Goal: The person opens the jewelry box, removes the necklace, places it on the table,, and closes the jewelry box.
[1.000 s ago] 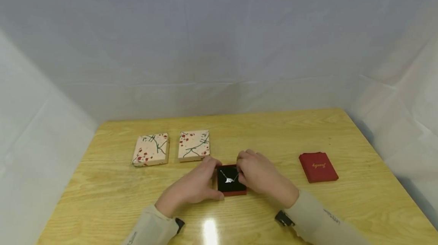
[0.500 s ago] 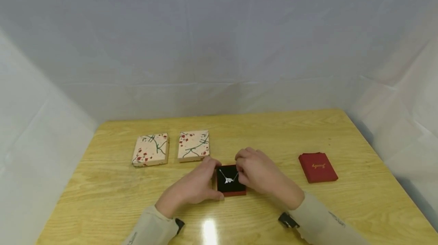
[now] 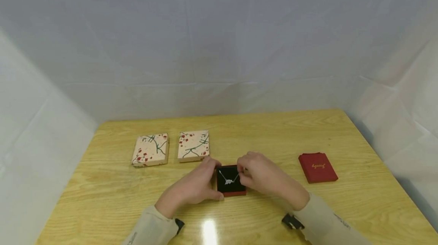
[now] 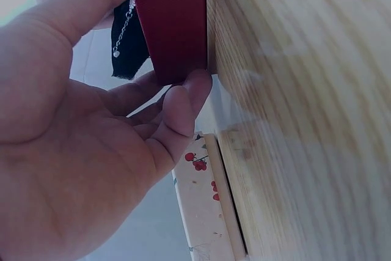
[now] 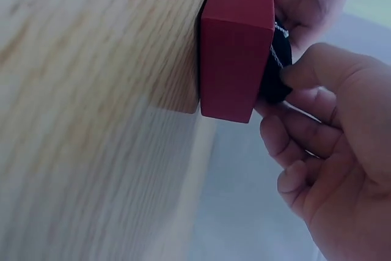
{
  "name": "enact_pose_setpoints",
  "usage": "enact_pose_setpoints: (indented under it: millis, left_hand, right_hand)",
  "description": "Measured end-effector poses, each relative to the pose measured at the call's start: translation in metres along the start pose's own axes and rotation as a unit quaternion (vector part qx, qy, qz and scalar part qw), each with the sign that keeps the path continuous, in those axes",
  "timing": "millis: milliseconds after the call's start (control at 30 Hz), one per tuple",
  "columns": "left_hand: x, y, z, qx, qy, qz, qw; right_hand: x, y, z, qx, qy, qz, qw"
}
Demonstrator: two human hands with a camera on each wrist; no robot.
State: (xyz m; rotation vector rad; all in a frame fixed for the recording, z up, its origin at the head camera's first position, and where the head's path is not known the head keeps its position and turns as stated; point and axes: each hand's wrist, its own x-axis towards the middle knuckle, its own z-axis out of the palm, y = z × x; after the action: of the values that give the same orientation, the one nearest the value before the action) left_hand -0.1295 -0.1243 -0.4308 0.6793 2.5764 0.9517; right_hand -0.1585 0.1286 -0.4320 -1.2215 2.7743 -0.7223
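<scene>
A small red jewelry box (image 3: 233, 193) stands on the table in front of me, with a black pad (image 3: 230, 189) in it. Across the pad hangs a silver necklace (image 3: 228, 181) with a sparkling pendant. My left hand (image 3: 196, 184) grips the box from the left, thumb at the near side and fingers at the far side. At the pad's right part, my right hand (image 3: 258, 172) pinches its edge between thumb and fingers, near the chain. Both wrist views show the black pad (image 5: 278, 74) sticking out above the box's rim. The chain's right end is hidden by my right fingers.
A red lid (image 3: 318, 167) with gold lettering lies to the right on the wooden table (image 3: 273, 134). Two floral-patterned boxes (image 3: 151, 150) sit at the back left, the right-hand floral box (image 3: 194, 145) close to my left fingers. White sheeting (image 3: 219, 47) surrounds the table.
My right hand has shifted slightly right and nearer to me, its forearm swinging right. The pendant has moved slightly on the pad. My left hand keeps its place on the box.
</scene>
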Motion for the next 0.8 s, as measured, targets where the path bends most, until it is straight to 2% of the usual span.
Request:
enact_pose_setpoints:
  millis: [133, 467, 633, 800]
  left_hand:
    - [0.0002, -0.0009, -0.0002, -0.001, -0.001, -0.001, 1.0000]
    - [0.0010, -0.0016, -0.0001, -0.005, -0.005, -0.006, 1.0000]
    - [0.0012, -0.0018, 0.0000, -0.004, -0.004, -0.001, 1.0000]
    - [0.0006, -0.0017, 0.0007, -0.006, 0.004, 0.004, 1.0000]
  right_hand:
    - [-0.0018, 0.0005, -0.0020, 0.063, -0.022, 0.031, 0.9972]
    - [-0.0044, 0.0045, -0.0040, 0.193, -0.019, 0.058, 0.9793]
    - [-0.0044, 0.0070, -0.0049, 0.216, -0.006, 0.068, 0.9739]
    - [-0.0034, 0.0089, -0.0080, 0.212, 0.021, 0.071, 0.9745]
